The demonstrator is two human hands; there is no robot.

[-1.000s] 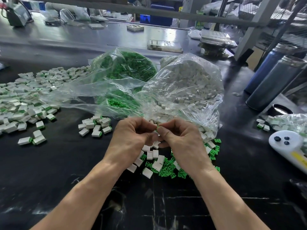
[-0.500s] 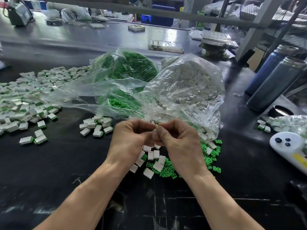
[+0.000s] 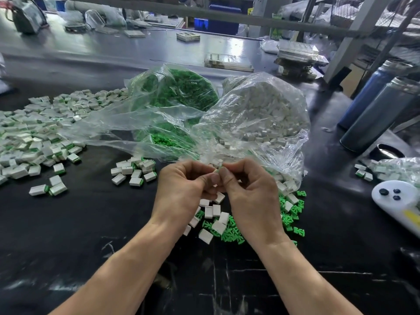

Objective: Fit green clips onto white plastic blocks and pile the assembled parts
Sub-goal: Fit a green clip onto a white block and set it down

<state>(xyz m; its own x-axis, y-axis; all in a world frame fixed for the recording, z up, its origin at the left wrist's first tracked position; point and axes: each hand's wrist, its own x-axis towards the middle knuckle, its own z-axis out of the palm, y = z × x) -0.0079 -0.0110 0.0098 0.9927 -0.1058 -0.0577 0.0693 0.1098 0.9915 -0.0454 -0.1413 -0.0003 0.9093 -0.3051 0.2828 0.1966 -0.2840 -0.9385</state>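
Note:
My left hand and my right hand meet fingertip to fingertip above the black table. Together they pinch one small white block with a green clip, mostly hidden by the fingers. Under the hands lie loose white blocks and loose green clips. A small heap of assembled parts sits left of the hands. A much larger pile of assembled parts spreads across the far left.
An open clear bag of green clips and one of white blocks lie behind the hands. Two dark flasks stand at right, with a white controller and a small bag of parts nearby.
Both hands have stayed together at the same spot, with the fingers shifting slightly on the small part.

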